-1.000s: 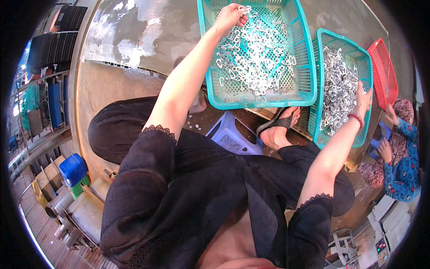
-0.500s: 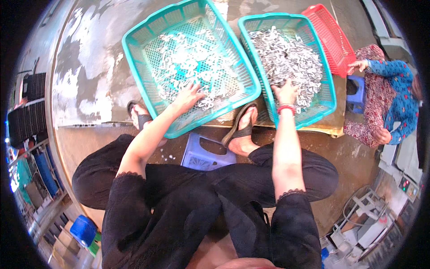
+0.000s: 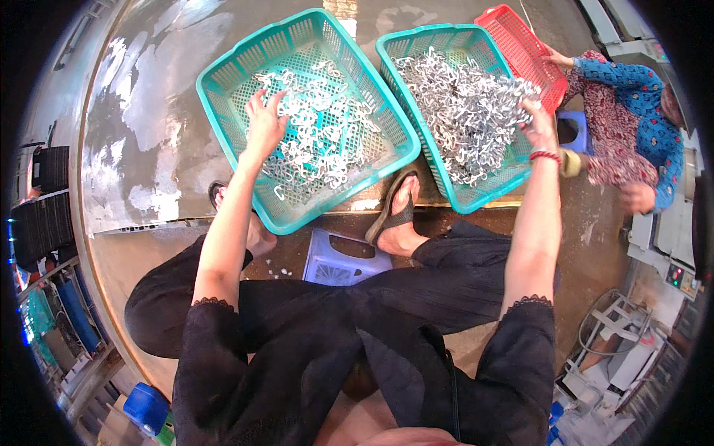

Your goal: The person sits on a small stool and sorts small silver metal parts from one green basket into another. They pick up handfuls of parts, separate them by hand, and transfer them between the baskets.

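Note:
My left hand [image 3: 265, 123] is over the left side of a large green plastic basket [image 3: 223, 100], fingers apart and holding nothing I can see. Small silvery-white curled pieces [image 3: 316, 123], shaped like hooks, lie loosely spread over that basket's floor. To its right stands a second green basket [image 3: 435, 167], with a dense heap of the same curled pieces [image 3: 465, 111]. At that basket's right rim my right hand [image 3: 538, 126], with a red band at the wrist, grips a clump of the curled pieces [image 3: 518, 97]. The fingers' undersides are hidden.
A red basket [image 3: 524, 52] stands behind the second one. Beside it sits another person in a blue patterned top [image 3: 628, 82], one hand at the red basket. A purple stool [image 3: 346, 260] is between my feet. The floor [image 3: 156, 149] looks wet.
My left hand has moved left and away from me over its basket. My right hand has shifted right, lifting a clump from the heap to the rim. The other person has reached the red basket.

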`<state>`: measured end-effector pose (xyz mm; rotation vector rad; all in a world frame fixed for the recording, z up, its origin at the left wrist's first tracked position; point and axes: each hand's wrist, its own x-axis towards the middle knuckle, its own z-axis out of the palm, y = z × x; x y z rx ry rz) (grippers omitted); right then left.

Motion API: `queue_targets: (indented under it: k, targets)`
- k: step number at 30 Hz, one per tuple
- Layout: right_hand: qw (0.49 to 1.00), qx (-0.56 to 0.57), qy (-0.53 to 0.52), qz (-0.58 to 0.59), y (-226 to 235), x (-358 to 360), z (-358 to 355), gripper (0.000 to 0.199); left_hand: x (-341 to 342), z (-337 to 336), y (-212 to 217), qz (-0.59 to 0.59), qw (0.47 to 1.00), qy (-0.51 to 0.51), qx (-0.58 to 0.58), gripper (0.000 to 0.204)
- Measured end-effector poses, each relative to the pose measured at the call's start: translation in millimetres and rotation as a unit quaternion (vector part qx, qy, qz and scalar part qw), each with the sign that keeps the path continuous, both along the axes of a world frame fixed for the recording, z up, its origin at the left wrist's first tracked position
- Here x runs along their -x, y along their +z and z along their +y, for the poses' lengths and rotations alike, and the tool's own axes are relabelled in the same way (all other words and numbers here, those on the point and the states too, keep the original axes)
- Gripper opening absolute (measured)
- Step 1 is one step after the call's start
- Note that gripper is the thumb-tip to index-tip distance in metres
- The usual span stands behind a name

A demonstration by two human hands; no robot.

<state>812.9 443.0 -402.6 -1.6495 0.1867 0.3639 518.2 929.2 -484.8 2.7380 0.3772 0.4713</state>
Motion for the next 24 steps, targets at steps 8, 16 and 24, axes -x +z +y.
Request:
queue_targets:
  k: [8,16,24]
  targets:
    - [0.959,0.154,0.187,-0.149,176.7,-7.2,70.2,0.036,-10.7,18.7,31.6,0.005,0.991,0.030,0.127,0.058]
    - [0.891,0.087,0.418,-0.150,233.7,59.8,206.6,0.030,-43.9,-0.7,168.6,-0.024,0.734,-0.149,0.662,0.071]
    - [0.886,-0.210,0.369,0.186,42.4,146.2,346.9,0.034,-34.0,29.6,87.0,-0.081,0.497,-0.135,0.853,0.047]
